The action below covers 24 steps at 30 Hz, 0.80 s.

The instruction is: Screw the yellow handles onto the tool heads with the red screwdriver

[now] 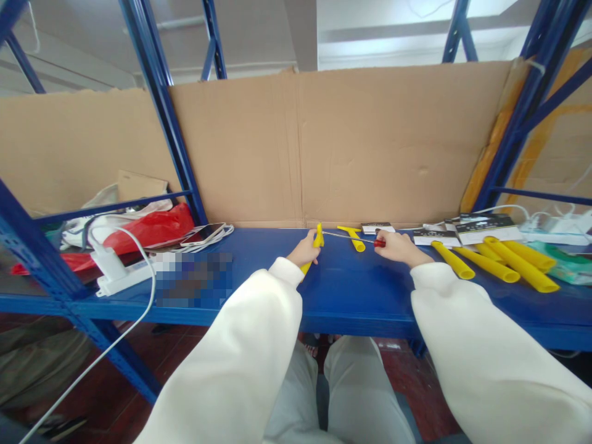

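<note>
My left hand (305, 248) is wrapped round a yellow piece (319, 237), whose top end stands up above the fingers and whose lower end shows below them. My right hand (395, 246) grips the red handle of a screwdriver (379, 243). Its long thin metal shaft points left, and the tip reaches the top of the yellow piece. Behind the shaft, between my hands, a second yellow piece (355, 238) lies on the blue tabletop (361, 287).
Several yellow tubes (525, 265) lie at the right, near black-and-white packets (488, 229) and a green bag (567, 264). A white power strip (124, 276) with a cable and a red bag (161, 228) sit at the left. Cardboard (370, 148) stands behind the tabletop.
</note>
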{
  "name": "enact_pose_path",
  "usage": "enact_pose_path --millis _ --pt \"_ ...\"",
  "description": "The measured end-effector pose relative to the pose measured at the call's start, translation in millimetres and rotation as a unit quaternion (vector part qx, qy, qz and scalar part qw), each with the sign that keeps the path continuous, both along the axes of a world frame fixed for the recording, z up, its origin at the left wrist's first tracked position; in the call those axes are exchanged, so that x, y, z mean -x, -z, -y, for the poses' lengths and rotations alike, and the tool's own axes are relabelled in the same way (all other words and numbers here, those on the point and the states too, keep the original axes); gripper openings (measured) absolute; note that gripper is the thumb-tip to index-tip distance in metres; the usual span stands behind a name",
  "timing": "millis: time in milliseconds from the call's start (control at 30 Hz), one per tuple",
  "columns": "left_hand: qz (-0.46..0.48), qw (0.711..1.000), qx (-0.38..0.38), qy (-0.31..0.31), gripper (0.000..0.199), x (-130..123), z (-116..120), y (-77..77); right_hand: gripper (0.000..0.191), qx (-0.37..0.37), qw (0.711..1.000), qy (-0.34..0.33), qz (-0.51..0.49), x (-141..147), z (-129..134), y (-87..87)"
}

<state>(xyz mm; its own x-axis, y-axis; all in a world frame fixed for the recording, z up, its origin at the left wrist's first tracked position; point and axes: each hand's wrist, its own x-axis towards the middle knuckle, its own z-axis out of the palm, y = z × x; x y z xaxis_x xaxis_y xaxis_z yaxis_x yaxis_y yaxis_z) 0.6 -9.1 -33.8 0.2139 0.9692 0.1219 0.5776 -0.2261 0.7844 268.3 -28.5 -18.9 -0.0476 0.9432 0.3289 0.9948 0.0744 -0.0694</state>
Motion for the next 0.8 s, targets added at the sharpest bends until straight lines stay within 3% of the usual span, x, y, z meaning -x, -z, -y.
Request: enact_pose_path --millis 800 --pt "0.005 1.0 -0.003 0.002 0.059 0.3 0.0 0.2 0.002 0.018 1.0 -0.001 -0.021 -2.6 -4.0 2.7"
